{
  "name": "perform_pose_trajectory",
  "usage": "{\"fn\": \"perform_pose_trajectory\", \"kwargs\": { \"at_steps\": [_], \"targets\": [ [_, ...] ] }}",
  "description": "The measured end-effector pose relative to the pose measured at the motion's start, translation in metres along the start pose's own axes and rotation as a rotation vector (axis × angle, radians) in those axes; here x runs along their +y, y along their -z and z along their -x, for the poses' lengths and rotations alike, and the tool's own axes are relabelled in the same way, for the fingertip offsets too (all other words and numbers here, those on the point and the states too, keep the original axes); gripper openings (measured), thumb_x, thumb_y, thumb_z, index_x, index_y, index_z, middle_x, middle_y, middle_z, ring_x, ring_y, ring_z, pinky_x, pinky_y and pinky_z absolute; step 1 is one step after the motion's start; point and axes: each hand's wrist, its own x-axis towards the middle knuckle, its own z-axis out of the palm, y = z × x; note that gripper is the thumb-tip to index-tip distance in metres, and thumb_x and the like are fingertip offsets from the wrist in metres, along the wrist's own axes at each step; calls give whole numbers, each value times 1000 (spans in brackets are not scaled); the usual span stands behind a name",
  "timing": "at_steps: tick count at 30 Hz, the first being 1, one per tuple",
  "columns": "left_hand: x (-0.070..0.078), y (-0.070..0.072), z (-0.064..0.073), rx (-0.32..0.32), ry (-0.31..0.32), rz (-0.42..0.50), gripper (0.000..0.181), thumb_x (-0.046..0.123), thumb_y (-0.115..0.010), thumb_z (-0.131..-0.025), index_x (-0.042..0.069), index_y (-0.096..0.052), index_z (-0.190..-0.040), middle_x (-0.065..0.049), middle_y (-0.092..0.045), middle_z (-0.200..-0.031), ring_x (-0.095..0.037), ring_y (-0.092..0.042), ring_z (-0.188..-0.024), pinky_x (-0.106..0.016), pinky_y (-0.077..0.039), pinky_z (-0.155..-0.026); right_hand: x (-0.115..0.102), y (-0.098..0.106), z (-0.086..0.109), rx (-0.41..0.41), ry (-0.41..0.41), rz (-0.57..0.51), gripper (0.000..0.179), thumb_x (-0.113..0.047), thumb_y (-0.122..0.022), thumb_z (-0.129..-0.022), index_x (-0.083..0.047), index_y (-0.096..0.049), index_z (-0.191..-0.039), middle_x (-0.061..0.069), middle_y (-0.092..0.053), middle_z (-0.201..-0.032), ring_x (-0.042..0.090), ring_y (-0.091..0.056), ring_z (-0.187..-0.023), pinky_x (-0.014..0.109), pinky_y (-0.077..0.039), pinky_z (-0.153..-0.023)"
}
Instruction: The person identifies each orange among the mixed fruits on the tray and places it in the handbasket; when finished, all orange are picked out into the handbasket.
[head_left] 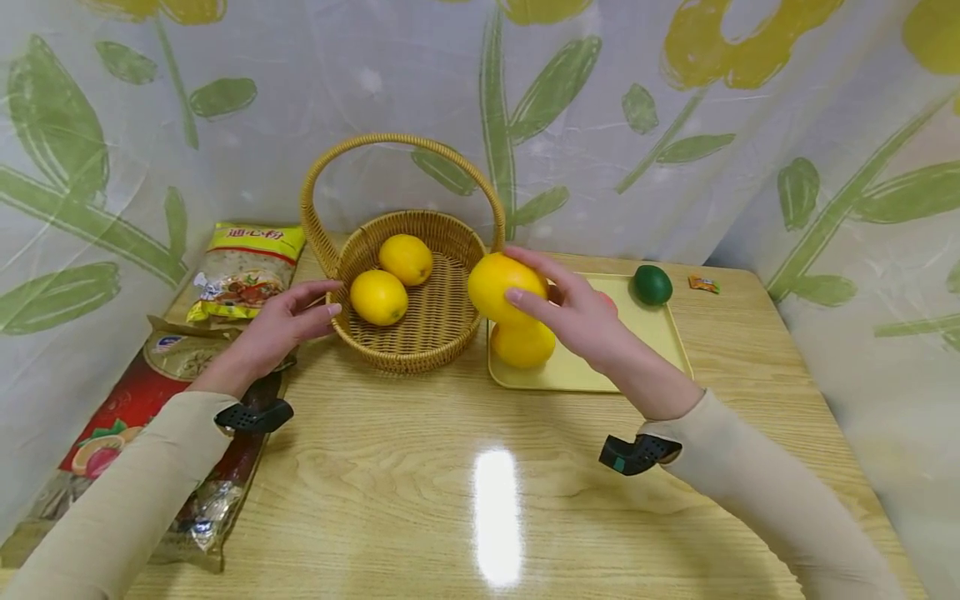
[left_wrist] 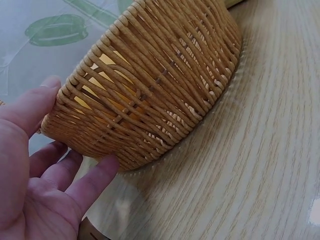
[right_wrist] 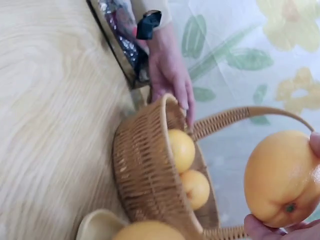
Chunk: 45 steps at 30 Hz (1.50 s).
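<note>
In the head view my right hand point(head_left: 573, 312) holds a yellow citrus fruit point(head_left: 498, 287) between thumb and fingers, beside the wicker basket's right rim. A second yellow fruit point(head_left: 525, 346) lies below it on the pale yellow tray point(head_left: 585, 379). The wicker basket point(head_left: 408, 362) has a tall arched handle; inside it, two yellow fruits point(head_left: 378, 297) lie side by side. At the basket's left rim is my left hand point(head_left: 288, 321), its loosely extended fingers touching the woven wall. The left wrist view has the fingertips point(left_wrist: 107, 165) against the outside of the basket.
A dark green fruit point(head_left: 652, 285) sits at the tray's back right, with a small wrapped candy point(head_left: 703, 284) beyond. Part of a red item point(head_left: 609, 303) shows behind my right hand. Left of the basket lie a macaroni bag point(head_left: 247, 267) and a large red-brown packet point(head_left: 112, 417). A flower-patterned curtain point(head_left: 352, 75) hangs behind.
</note>
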Motion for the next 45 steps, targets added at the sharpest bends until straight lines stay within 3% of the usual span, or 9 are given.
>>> {"fn": "perform_pose_trajectory", "kwargs": {
  "at_steps": [5, 10, 14, 20, 21, 27, 28, 33, 45],
  "targets": [
    [0, 0, 0, -4, -3, -1, 62, 34, -60, -98, 8, -37, -150, -10, -28, -157, -28, -45, -131, -34, -51, -97, -7, -16, -23, -18, 40, 17, 52, -29, -63, -98, -31, -46, -147, -5, -44, -144, 25, -57, -106, 36, -52, -88],
    [0, 0, 0, -1, -1, -1, 61, 33, -60, -98, 8, -37, -150, -10, -28, -157, -15, -51, -123, -34, -52, -97, -9, -33, -48, -45, 36, 43, 51, -32, -64, -97, -33, -47, -145, -8, -43, -147, 16, -52, -115, 33, -47, -97],
    [0, 1, 0, 0, 0, -4, 62, 33, -61, -98, 8, -37, -149, -10, -30, -156, -12, -51, -120, -33, -52, -96, -7, -45, -69, -83, -8, 125, 53, -36, -63, -97, -32, -46, -147, -6, -43, -147, 14, -49, -120, 32, -42, -104],
    [-1, 1, -1, -2, 8, 0, 62, 33, -61, -98, 9, -37, -149, -10, -30, -156, -12, -51, -119, -33, -52, -96, 0, -54, -104, -141, -68, 330, 53, -34, -62, -97, -26, -46, -147, -2, -43, -149, 16, -40, -132, 34, -37, -108],
    [-1, 1, -1, -3, 9, 3, 62, 32, -61, -98, 8, -37, -149, -10, -29, -156, -11, -51, -119, -33, -52, -96, 1, -54, -109, -155, -90, 359, 53, -35, -63, -97, -27, -46, -147, -1, -43, -150, 18, -46, -126, 35, -39, -105],
    [0, 0, 0, -1, 11, 2, 62, 31, -62, -98, 7, -37, -149, -13, -33, -153, -10, -52, -117, -36, -52, -97, 6, -56, -133, -293, -187, 471, 51, -29, -64, -96, -23, -50, -145, 3, -39, -153, 21, -41, -132, 36, -38, -107],
    [0, 0, 0, 0, 13, -1, 62, 32, -62, -97, 8, -37, -149, -13, -34, -152, -10, -52, -117, -36, -52, -97, 8, -56, -135, -316, -192, 480, 51, -28, -64, -96, -22, -51, -144, 4, -38, -154, 20, -30, -141, 35, -32, -112],
    [0, 0, -1, -2, 14, -15, 62, 33, -63, -97, 10, -39, -149, -12, -35, -151, -11, -53, -118, -37, -51, -97, 16, -57, -148, -345, -231, 494, 50, -25, -64, -97, -21, -50, -145, 5, -34, -156, 24, -21, -146, 38, -25, -118],
    [-3, 2, -3, -8, 3, 2, 61, 30, -63, -97, 8, -39, -148, -12, -32, -154, -9, -54, -116, -35, -53, -95, 29, -54, -164, -296, -268, 283, 49, -16, -67, -94, -20, -55, -141, 2, -39, -153, 19, -23, -145, 34, -24, -118]
  ]
}}
